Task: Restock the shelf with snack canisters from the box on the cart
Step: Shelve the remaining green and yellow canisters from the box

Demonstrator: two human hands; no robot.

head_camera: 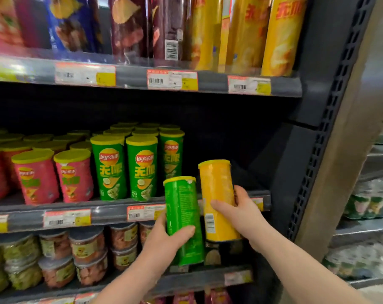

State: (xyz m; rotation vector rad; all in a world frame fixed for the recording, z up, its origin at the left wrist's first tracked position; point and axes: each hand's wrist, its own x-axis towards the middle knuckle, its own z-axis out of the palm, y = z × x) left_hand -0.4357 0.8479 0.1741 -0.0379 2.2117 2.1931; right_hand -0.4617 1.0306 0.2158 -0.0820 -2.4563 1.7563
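Observation:
My left hand (164,238) grips a green snack canister (183,207) upright in front of the middle shelf (111,211). Beside it, my right hand (241,209) grips a yellow canister (218,187), tilted slightly, its top level with the shelf's dark open space at the right. Green canisters (124,167) with yellow lids stand in rows on that shelf, and pink ones (54,178) stand to their left. The box and the cart are out of view.
Tall yellow, purple and blue canisters (241,34) fill the upper shelf. Short clear tubs (87,255) are stacked on the lower shelf. A dark perforated upright (330,119) closes the shelving on the right, with another rack of goods beyond it.

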